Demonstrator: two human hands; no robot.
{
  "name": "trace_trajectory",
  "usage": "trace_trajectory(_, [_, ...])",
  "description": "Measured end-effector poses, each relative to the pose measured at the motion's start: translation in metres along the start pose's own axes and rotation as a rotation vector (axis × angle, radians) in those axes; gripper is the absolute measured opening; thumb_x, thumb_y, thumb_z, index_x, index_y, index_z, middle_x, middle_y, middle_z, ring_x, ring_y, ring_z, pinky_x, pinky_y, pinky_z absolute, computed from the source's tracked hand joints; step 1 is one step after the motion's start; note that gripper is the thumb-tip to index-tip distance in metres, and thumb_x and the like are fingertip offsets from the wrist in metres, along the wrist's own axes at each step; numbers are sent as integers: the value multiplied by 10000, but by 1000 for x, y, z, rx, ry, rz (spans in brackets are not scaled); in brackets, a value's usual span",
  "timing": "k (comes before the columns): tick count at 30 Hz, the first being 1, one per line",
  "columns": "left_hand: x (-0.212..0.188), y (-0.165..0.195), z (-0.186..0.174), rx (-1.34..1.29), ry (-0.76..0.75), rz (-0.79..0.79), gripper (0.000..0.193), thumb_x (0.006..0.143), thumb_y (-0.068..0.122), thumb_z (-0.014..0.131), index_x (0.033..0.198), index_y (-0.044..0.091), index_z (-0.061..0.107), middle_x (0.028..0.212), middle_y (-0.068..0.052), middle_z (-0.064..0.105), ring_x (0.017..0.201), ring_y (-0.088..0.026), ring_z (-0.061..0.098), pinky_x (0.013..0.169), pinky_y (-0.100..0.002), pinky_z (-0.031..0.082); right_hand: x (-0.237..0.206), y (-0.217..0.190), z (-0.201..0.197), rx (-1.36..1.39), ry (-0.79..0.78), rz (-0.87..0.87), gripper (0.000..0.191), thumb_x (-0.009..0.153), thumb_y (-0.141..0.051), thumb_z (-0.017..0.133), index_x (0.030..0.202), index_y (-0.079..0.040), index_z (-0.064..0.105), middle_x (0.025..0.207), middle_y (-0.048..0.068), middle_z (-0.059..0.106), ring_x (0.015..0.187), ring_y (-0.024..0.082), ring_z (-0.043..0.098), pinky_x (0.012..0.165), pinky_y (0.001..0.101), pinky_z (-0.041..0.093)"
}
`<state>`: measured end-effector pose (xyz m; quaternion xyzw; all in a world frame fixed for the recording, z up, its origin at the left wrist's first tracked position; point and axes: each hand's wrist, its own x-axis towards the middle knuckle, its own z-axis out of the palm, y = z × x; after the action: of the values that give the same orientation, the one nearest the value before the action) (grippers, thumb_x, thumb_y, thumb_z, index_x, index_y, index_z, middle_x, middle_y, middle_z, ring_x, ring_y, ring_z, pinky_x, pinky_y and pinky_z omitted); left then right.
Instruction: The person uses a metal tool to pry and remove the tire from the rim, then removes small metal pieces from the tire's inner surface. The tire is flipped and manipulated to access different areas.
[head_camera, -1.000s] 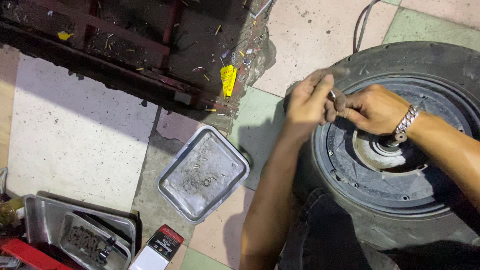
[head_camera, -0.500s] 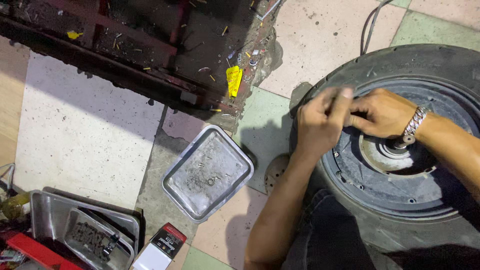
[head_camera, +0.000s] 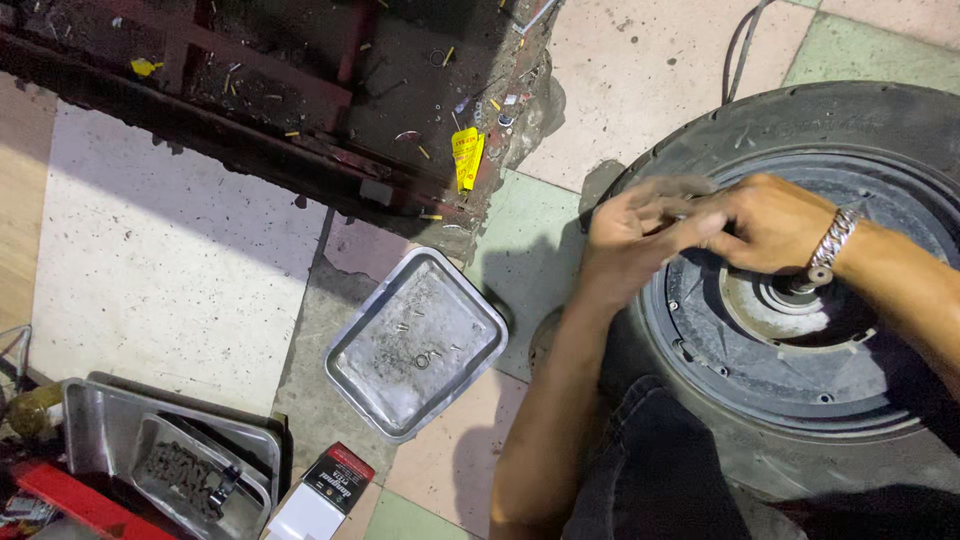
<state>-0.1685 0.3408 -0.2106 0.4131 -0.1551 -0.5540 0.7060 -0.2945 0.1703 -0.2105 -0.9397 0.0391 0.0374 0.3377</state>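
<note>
black rubber framed the work: a wheel (head_camera: 800, 330) lay flat on the tiled floor (head_camera: 640, 90), its tyre (head_camera: 800, 115) around a dark hub motor cover (head_camera: 780, 360) with a pale metal axle boss (head_camera: 775, 305) at the centre, and a cable (head_camera: 745, 45) ran off from it toward the top edge. both hands met over the upper left rim of that cover. the left hand (head_camera: 625, 240) had its fingers drawn together in a narrow pinch, and the right hand (head_camera: 755, 220), with a metal bracelet (head_camera: 832, 240) at the wrist, was curled close against it, fingertips touching the left ones; what they pinched between them was too small and blurred to name. by my judgement the step in hand was fingertip work on a small fastener at the cover's rim, since several bolt holes showed round the ring. the next move seemed to call for a steady grip on the tiny part and a clear reach to the left, where a shallow metal tray (head_camera: 415, 345) with a few small screws and 1 washer lay near the left forearm. further left, well apart, 2 nested steel trays (head_camera: 170, 460) lay by a small red, black and white box (head_camera: 325, 490), below a grimy red frame (head_camera: 250, 90).
</note>
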Motion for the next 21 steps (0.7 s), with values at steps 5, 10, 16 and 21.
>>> trace_trajectory(5, [3, 10, 20, 267, 163, 62, 326, 1101, 226, 685, 1071, -96, 724, 743, -49, 630, 689, -62, 527, 588, -212, 406, 0, -5, -4, -81, -212, 302, 244, 874, -371, 704, 912, -137, 761, 737, 136, 770, 662, 330, 742, 659, 433, 586])
trace_trajectory(10, [-4, 30, -7, -266, -138, -52, 323, 1055, 205, 569, 1288, -9, 637, 757, -36, 673, 585, -47, 565, 547, -178, 431, 5, -15, -8, -5, -141, 199, 215, 895, -371, 696, 895, -175, 784, 753, 126, 780, 637, 314, 741, 625, 438, 580])
trace_trajectory(16, [-7, 25, -14, -512, -252, -153, 426, 940, 19, 656, 1360, -17, 596, 979, -52, 696, 806, -124, 628, 737, -228, 489, 3, -4, -2, 16, -169, 228, 228, 887, -345, 669, 974, -176, 794, 742, 149, 757, 586, 346, 713, 592, 459, 564])
trace_trajectory(21, [-11, 2, 17, 89, 72, 198, 285, 977, 93, 724, 1205, -68, 666, 1020, -40, 723, 916, -75, 667, 804, -210, 543, -5, 9, 4, -138, -156, 226, 253, 825, -340, 740, 799, -89, 754, 696, 185, 704, 632, 370, 689, 636, 469, 564])
